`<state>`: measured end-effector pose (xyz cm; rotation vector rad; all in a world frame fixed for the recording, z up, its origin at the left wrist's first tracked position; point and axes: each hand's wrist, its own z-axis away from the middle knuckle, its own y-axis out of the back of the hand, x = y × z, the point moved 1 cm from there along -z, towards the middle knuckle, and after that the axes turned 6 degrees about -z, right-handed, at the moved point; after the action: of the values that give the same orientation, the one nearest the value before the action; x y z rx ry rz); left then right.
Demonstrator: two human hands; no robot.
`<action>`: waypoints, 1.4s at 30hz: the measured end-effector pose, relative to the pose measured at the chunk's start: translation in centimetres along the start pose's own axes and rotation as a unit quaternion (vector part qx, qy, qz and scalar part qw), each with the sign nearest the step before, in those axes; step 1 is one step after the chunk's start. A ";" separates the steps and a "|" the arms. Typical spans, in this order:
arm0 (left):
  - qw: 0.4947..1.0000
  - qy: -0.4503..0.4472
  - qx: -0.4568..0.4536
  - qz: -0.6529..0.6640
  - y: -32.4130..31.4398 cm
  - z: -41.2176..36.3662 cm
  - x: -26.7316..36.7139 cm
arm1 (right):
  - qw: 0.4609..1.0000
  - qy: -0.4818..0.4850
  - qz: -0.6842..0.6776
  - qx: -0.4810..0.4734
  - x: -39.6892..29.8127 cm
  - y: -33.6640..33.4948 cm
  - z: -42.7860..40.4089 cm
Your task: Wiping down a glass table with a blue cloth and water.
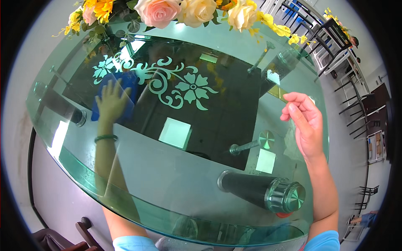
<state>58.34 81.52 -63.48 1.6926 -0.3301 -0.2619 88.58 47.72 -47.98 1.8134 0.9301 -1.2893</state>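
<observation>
My left hand (112, 99) reaches under the clear glass tabletop (163, 200) and is seen through it. It lies with fingers spread on a blue cloth (132, 91), against the dark lower shelf (220, 131) printed with a pale floral pattern (193, 86). A bracelet (106, 138) circles that wrist. My right hand (303, 117) is raised at the right side of the glass, its fingers curled and the thumb against them. No held object shows in it. A yellowish strip appears beside its fingertips; whether they touch cannot be told.
Artificial roses (158, 12) stand along the far side of the glass. A thick dark table leg (248, 188) and a metal support (248, 146) are near the front right. Stacked black chairs (333, 37) and a seated person (353, 40) appear at the right. A wooden chair (83, 232) is lower left.
</observation>
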 end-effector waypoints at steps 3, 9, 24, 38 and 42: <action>0.999 0.044 0.000 -0.002 -0.8 -0.8 -1.1 | 1.000 -0.008 -0.002 -0.001 0.0 -0.1 0.0; 1.000 -0.008 -0.008 0.003 -0.2 3.6 4.0 | 1.000 -0.021 0.000 -0.003 0.3 -0.2 0.2; 0.999 -0.005 -0.027 0.028 -0.8 -1.0 9.1 | 1.000 -0.010 -0.018 0.000 0.2 -1.2 -0.1; 0.933 -0.329 0.024 0.145 -0.7 7.1 31.0 | 1.000 -0.003 -0.022 -0.005 0.2 -1.3 -0.2; 0.907 -0.382 0.041 0.172 -0.5 8.7 32.2 | 1.000 -0.013 -0.012 -0.011 0.3 -0.8 0.1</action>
<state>85.27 61.87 -64.70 1.5162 -1.2241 -0.6509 87.93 48.02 -48.38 1.7688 0.9505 -1.3095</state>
